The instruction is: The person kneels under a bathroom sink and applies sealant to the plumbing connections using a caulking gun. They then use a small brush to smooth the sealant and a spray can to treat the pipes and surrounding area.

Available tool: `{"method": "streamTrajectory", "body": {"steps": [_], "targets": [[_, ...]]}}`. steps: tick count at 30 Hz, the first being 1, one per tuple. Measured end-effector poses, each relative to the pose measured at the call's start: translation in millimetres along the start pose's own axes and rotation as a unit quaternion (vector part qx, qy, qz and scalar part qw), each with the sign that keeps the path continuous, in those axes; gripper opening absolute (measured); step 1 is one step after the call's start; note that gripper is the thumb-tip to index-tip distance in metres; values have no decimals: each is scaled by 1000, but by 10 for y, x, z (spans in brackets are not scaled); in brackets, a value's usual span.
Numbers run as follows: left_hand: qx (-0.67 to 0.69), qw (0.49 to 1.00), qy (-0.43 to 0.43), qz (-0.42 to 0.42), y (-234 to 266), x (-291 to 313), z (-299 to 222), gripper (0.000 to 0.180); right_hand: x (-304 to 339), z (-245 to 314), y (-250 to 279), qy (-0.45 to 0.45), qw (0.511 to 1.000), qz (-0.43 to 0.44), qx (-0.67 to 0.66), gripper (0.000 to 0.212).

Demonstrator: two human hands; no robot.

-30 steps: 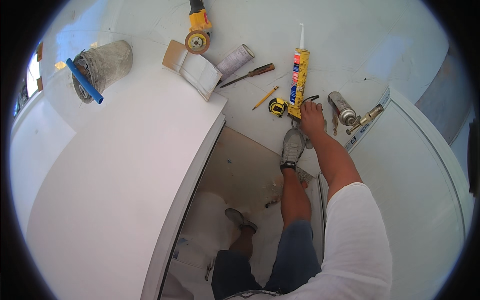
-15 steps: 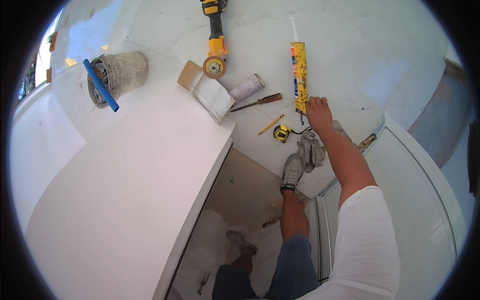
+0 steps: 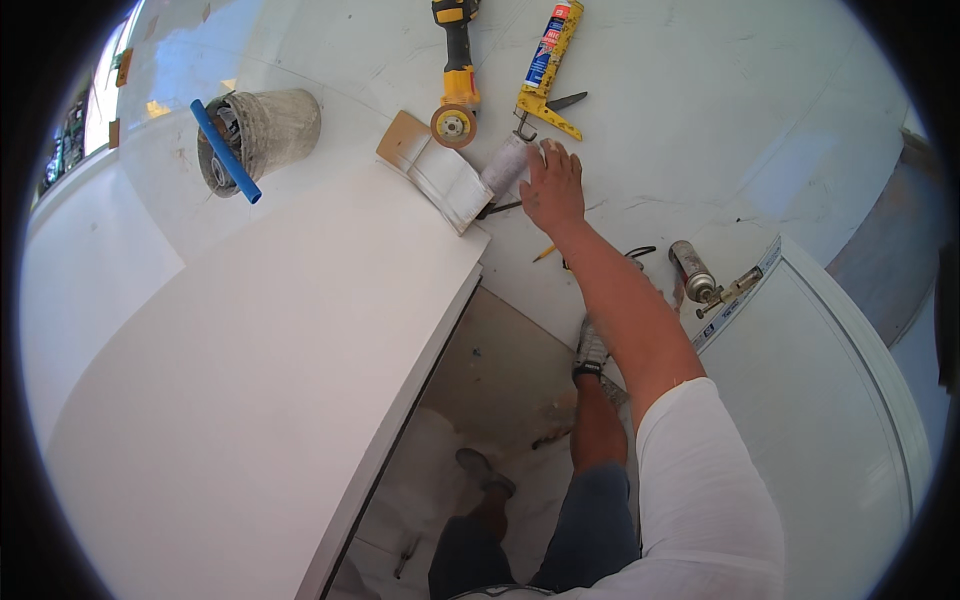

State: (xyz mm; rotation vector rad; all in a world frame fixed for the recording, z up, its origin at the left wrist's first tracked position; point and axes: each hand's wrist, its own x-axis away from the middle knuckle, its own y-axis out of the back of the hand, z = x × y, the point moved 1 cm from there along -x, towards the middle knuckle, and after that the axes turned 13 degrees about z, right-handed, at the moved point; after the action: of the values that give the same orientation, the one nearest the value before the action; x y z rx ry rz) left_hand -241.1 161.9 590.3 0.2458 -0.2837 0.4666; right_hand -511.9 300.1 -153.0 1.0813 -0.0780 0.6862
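My right hand (image 3: 555, 187) reaches over the floor with its fingers stretched out, holding nothing. Close by its fingertips lies a pale cylindrical can (image 3: 508, 163); whether they touch cannot be told. A screwdriver, its shaft (image 3: 507, 207) showing, runs under the hand, which hides its handle. Just beyond rests a yellow caulking gun (image 3: 549, 62) with a printed cartridge in it, its trigger toward the right. A pencil (image 3: 544, 253) pokes out left of my forearm. The tape measure is mostly covered by the forearm. My left hand does not appear.
An angle grinder (image 3: 456, 85) lies beside a folded sanding sheet (image 3: 450, 180). A dirty bucket (image 3: 280, 128) with a blue tube (image 3: 225, 150) lies at the far left. White panels (image 3: 260, 380) flank my legs. A gas canister torch (image 3: 692, 270) sits by the right panel (image 3: 820, 400).
My right hand has let go of the caulking gun and moved left toward the can. The gun now lies farther left and tilted. My forearm now covers the tape measure and rag.
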Motion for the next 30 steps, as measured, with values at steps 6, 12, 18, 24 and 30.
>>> {"method": "streamTrajectory", "body": {"steps": [6, 12, 18, 24, 30], "targets": [[13, 1000, -6, -24, 152, 81, 79, 85, 2479, 188, -208, -87, 930, 300, -197, 58], [149, 981, -41, -116, 206, 107, 128, 71, 4019, -106, 302, -184, 922, 278, -194, 36], [440, 877, -142, -132, 238, 498, 278, 42, 4192, -5, 1285, -149, 927, 272, -212, 22], [685, 697, -188, -99, -16, 1714, 678, 47, 4176, 895, 2084, -25, 938, 287, -191, 25], [920, 373, -117, 16, -1198, 3328, 850, 52, 4817, 2163, 2437, 68, 871, 470, -130, 37]]}}
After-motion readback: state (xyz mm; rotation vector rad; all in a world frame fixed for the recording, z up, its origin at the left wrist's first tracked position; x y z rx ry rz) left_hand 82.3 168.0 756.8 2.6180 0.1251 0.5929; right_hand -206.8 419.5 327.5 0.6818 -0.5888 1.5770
